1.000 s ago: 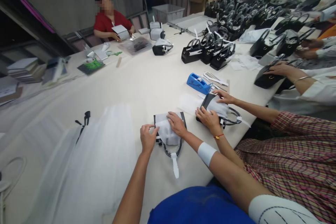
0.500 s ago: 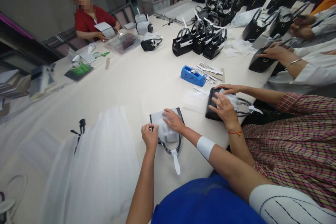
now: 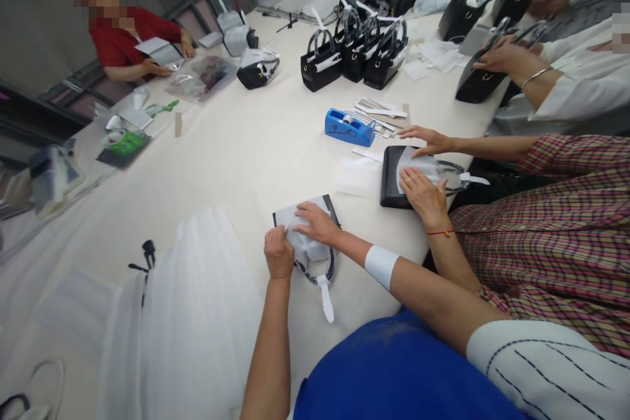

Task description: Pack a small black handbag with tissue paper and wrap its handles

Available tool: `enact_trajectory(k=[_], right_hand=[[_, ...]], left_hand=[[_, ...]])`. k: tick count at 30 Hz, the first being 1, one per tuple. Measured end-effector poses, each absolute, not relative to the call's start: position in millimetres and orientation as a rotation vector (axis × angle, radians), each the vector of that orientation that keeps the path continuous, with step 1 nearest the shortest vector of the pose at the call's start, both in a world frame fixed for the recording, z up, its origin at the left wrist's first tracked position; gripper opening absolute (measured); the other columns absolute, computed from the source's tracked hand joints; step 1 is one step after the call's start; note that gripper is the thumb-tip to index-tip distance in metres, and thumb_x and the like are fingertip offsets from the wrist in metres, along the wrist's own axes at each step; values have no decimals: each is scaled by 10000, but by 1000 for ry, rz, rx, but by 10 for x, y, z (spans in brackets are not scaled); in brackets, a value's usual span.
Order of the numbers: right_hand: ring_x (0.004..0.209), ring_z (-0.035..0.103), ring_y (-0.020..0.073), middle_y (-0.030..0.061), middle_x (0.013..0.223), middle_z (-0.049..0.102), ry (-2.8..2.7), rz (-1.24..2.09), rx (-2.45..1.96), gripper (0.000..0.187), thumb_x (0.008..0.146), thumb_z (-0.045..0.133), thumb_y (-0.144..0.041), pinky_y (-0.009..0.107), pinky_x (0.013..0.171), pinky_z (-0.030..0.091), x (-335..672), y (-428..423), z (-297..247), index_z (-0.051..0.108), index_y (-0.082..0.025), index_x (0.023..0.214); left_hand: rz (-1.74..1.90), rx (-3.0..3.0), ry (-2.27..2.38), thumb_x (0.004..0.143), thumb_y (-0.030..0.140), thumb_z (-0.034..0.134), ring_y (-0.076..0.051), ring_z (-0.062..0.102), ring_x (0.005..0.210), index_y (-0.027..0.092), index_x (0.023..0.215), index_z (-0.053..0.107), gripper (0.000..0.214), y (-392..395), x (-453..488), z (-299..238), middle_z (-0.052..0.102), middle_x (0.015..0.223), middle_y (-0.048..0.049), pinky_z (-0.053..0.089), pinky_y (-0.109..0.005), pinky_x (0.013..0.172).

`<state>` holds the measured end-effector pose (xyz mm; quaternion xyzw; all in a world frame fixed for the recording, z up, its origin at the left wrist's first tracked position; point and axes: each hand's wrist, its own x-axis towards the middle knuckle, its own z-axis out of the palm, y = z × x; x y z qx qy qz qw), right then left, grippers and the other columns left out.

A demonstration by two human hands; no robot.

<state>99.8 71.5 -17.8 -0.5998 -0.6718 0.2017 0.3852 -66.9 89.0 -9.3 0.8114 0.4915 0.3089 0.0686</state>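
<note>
A small black handbag (image 3: 331, 206) lies on the table in front of me, its face mostly covered by a white wrapping sheet (image 3: 311, 247). Its wrapped handles (image 3: 333, 265) point toward me, with a white notched strap (image 3: 325, 300) hanging from them. At the bag's left edge, my left hand (image 3: 279, 253) is closed, its curled fingers on the border of the sheet; the fingertips are partly hidden. My right hand (image 3: 317, 222) lies across the top of the sheet with its fingers stretched out and apart, pressing on it.
On my right, a co-worker's hands (image 3: 424, 193) rest on another black handbag (image 3: 392, 177). A blue tape dispenser (image 3: 348, 128) and paper strips (image 3: 381, 110) lie ahead. White sheets (image 3: 182, 315) are stacked at left. Several black bags (image 3: 322, 69) stand farther back; a person in red (image 3: 142, 29) sits across.
My left hand has curled tighter at the bag's left edge. My right hand stays on the sheet. The co-worker's near hand has come down onto their bag. The view has shifted.
</note>
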Motion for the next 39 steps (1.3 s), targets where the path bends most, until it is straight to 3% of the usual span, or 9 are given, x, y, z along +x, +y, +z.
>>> enact_trajectory(k=[5, 9, 14, 19, 23, 30, 33, 39], right_hand=[[1214, 471, 218, 141, 1235, 580, -1709, 481, -1571, 292, 929, 476, -265, 396, 1092, 356, 941, 747, -177, 628, -119, 1132], [1214, 466, 207, 146, 1236, 579, -1683, 484, -1624, 295, 933, 417, -168, 384, 1090, 358, 886, 774, -193, 625, -102, 1131], [1238, 447, 213, 143, 1256, 567, -1661, 469, -1662, 301, 934, 432, -182, 392, 1103, 341, 837, 764, -203, 606, -107, 1167], [1230, 453, 216, 135, 1269, 552, -1701, 447, -1630, 386, 927, 485, -238, 387, 1084, 359, 847, 718, -219, 529, -134, 1297], [1232, 456, 226, 117, 1297, 538, -1770, 410, -1579, 319, 915, 528, -296, 425, 1065, 362, 862, 710, -267, 622, -213, 1209], [1244, 458, 225, 121, 1322, 535, -1818, 342, -1583, 265, 905, 552, -288, 410, 1074, 341, 841, 752, -329, 682, -216, 1125], [1250, 458, 234, 135, 1325, 533, -1847, 332, -1604, 271, 893, 572, -280, 408, 1088, 323, 842, 761, -320, 679, -194, 1126], [1247, 462, 214, 106, 1321, 547, -1868, 337, -1646, 260, 909, 546, -311, 394, 1091, 325, 852, 778, -251, 681, -200, 1101]], left_hand=[[706, 2242, 1720, 884, 200, 440, -154, 520, 635, 211, 886, 554, 114, 1028, -627, 35, 540, 657, 6, 378, -264, 620], [811, 2106, 1822, 850, 142, 441, -171, 508, 733, 208, 823, 506, 97, 1091, -425, 14, 532, 739, -13, 383, -283, 701], [952, 1934, 2020, 827, 138, 475, -200, 499, 863, 203, 780, 471, 81, 1059, -245, -49, 487, 827, -43, 395, -330, 814], [814, 1814, 2081, 782, 108, 520, -167, 481, 780, 199, 774, 465, 107, 1147, -311, -18, 432, 847, -23, 399, -321, 776], [746, 1852, 2040, 746, 123, 570, -163, 461, 716, 204, 711, 452, 147, 1259, -374, 24, 407, 784, -2, 396, -321, 750], [862, 2174, 1943, 809, 175, 508, -245, 478, 937, 203, 766, 492, 53, 1190, -404, -11, 507, 903, -72, 365, -383, 854], [809, 2439, 1716, 845, 138, 410, -235, 496, 853, 199, 757, 521, 154, 1181, -421, -67, 547, 816, -69, 371, -367, 812], [803, 2442, 1568, 800, 131, 436, -227, 523, 794, 191, 793, 581, 156, 1199, -347, -64, 600, 797, -66, 406, -352, 777]])
